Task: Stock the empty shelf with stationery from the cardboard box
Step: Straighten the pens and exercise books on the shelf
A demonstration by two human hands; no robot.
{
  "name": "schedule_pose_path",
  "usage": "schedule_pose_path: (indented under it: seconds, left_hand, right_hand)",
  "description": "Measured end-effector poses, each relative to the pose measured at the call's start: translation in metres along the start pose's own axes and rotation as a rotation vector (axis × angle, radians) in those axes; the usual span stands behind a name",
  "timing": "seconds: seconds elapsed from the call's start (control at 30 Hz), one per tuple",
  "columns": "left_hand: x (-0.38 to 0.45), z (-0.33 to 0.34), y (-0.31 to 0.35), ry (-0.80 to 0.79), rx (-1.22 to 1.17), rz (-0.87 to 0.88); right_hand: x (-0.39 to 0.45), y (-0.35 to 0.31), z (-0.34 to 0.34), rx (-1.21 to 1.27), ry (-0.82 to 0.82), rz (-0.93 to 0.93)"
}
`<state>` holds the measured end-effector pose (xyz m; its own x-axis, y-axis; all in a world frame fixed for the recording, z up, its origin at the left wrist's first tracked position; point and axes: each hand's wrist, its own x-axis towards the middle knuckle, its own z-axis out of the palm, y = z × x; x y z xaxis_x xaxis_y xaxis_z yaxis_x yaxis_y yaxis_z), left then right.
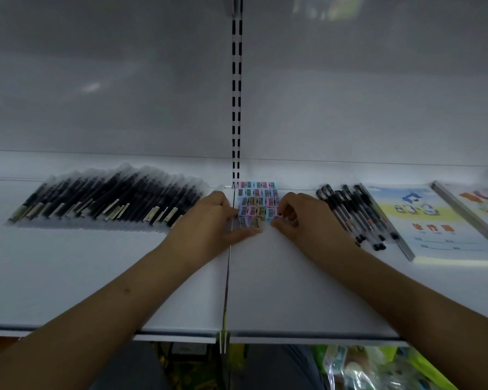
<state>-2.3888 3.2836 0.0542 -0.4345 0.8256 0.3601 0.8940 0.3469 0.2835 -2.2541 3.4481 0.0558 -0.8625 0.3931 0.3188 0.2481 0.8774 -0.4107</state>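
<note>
Several small pastel pencil sharpeners (257, 197) lie packed in rows on the white shelf (96, 277), right of the centre seam. My left hand (213, 220) lies on their left edge, fingers touching the nearest sharpeners, thumb flat on the shelf. My right hand (299, 218) is at their right edge, its curled fingers pinching a pink sharpener (276, 211). The cardboard box is out of view.
A long row of wrapped black pens (107, 197) lies to the left. Loose black gel pens (352, 212) lie to the right, then exercise books (423, 223) and another book (473, 206). A slotted upright (236, 88) runs up the back wall. Packaged goods (358, 367) show below the shelf edge.
</note>
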Motion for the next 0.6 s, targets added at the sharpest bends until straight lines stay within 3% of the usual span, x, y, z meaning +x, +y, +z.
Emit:
schedule_pose_path:
  seconds: [0.23, 0.3, 0.43, 0.6]
  left_hand:
    - [-0.006, 0.005, -0.006, 0.064, -0.097, 0.003]
    - [-0.009, 0.006, -0.010, 0.067, -0.130, -0.007]
    - [-0.008, 0.011, -0.015, 0.095, -0.158, 0.021]
    - [-0.008, 0.013, -0.015, 0.108, -0.132, 0.055]
  right_hand:
    - [-0.003, 0.002, 0.000, -0.048, 0.054, -0.046]
    - [-0.007, -0.001, 0.001, -0.078, 0.103, -0.118]
    - [-0.005, -0.010, 0.012, -0.215, 0.023, -0.335]
    - [-0.002, -0.017, 0.018, -0.156, 0.056, -0.283]
